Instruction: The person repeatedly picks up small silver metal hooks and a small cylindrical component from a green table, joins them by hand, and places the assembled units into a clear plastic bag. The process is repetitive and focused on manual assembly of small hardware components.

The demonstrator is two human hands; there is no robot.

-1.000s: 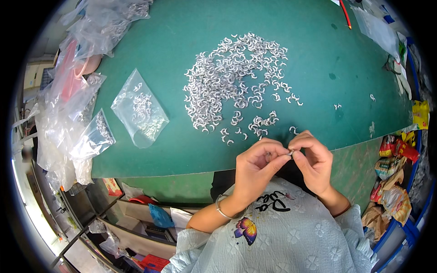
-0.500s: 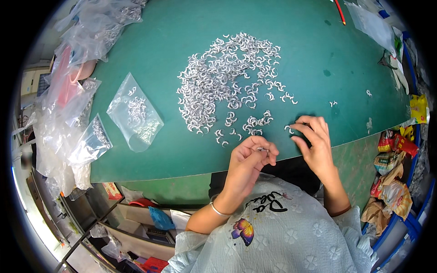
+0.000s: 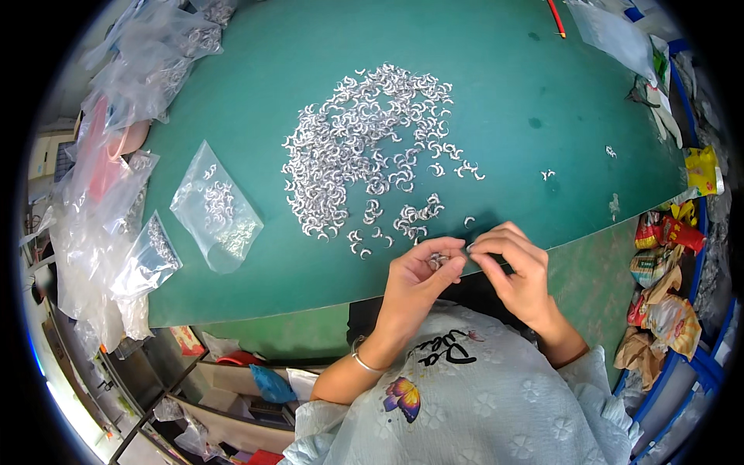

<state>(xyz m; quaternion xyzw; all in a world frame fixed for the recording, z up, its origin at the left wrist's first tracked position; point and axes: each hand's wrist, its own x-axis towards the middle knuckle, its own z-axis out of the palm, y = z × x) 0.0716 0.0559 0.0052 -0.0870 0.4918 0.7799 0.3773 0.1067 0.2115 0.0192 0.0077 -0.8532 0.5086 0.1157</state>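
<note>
A wide heap of small silver crescent-shaped metal pieces [image 3: 333, 155] lies on the green table [image 3: 511, 93]. Close to the table's front edge, my left hand [image 3: 422, 283] is curled, with a few of these crescents [image 3: 439, 261] cupped in its palm and fingers. My right hand [image 3: 515, 271] meets it at the fingertips, thumb and index finger pinched on one small silver crescent [image 3: 470, 248]. One loose crescent [image 3: 469, 222] lies on the table just beyond the hands, and a small cluster [image 3: 418, 215] lies to its left.
A clear bag [image 3: 218, 208] with silver pieces lies left of the heap; a smaller one [image 3: 149, 260] is beside it. Plastic bags [image 3: 93, 232] crowd the left edge around a pink container [image 3: 130, 138]. A red pencil [image 3: 556, 19] lies far right. Colourful packets [image 3: 670, 236] fill a blue rack.
My right hand has picked a crescent off the table and come left to my left hand's fingertips. My left hand has turned, showing the pieces inside it. The whole view has shifted slightly.
</note>
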